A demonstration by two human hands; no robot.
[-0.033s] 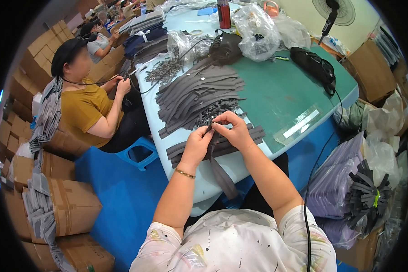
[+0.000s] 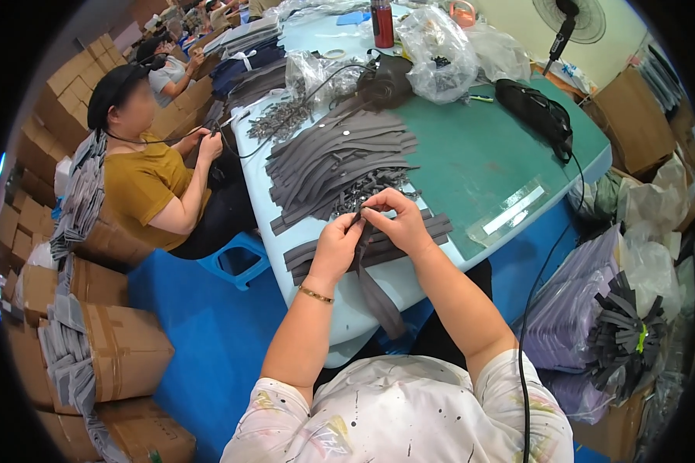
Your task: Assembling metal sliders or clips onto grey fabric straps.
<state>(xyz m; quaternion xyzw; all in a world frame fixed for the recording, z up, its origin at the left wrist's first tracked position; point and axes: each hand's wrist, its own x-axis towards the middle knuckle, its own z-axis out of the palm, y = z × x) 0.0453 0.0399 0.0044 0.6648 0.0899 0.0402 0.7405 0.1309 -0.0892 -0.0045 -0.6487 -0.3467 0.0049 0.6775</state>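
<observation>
Both my hands meet over the table's near edge, fingertips pinched together on a dark grey fabric strip [image 2: 378, 301]. My left hand [image 2: 337, 245] grips the strip's upper end, and my right hand [image 2: 398, 224] pinches the same end from the right. The rest of the strip hangs down past the table edge toward my lap. Whether a small part sits between the fingertips is hidden. Just beyond my hands lies a heap of small dark and shiny pieces [image 2: 363, 189]. A wide pile of similar grey strips [image 2: 332, 158] spreads behind it, and more strips [image 2: 305, 258] lie beside my left wrist.
A co-worker [image 2: 150, 177] sits at the left on a blue stool [image 2: 239, 258], handling something dark. The table [image 2: 448, 147] holds plastic bags [image 2: 440, 58], a red bottle [image 2: 382, 27] and a black pouch [image 2: 537, 116]. Cartons [image 2: 127, 351] stand left; lavender stacks [image 2: 567, 305] stand right.
</observation>
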